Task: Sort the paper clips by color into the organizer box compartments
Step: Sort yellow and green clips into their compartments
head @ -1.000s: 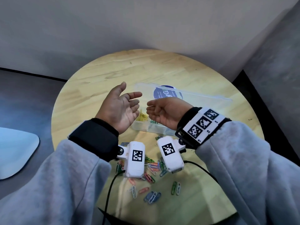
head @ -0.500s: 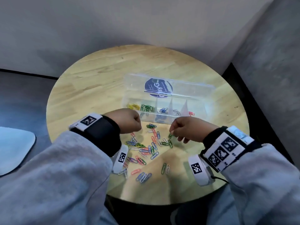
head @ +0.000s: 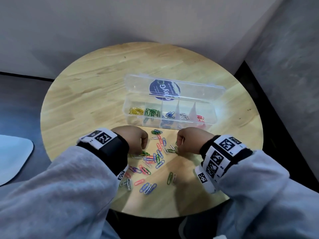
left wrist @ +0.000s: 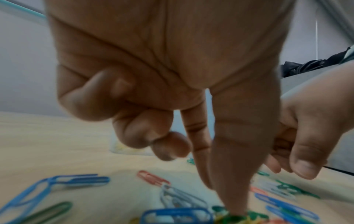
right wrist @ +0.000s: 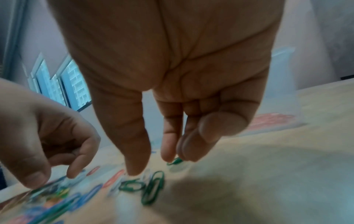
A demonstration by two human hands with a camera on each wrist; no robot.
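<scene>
The clear organizer box stands open with yellow, green, blue, white and red clips in separate compartments. Loose paper clips of mixed colours lie in front of it. My left hand is down on the pile's left side. In the left wrist view my left hand has its thumb tip on a green clip, the index finger beside it and the other fingers curled. My right hand is at the pile's right. There my right hand holds a green clip at its index and middle fingertips, thumb near two more green clips.
The round wooden table sits in a corner between grey walls. Its front edge runs just below the clips. The box lid, with a blue sticker, lies open behind the compartments. A pale rounded surface lies off the table's left.
A second ago both hands were raised palm-up over the box. They turned over and dropped to the loose pile; now their fingertips are down among the clips.
</scene>
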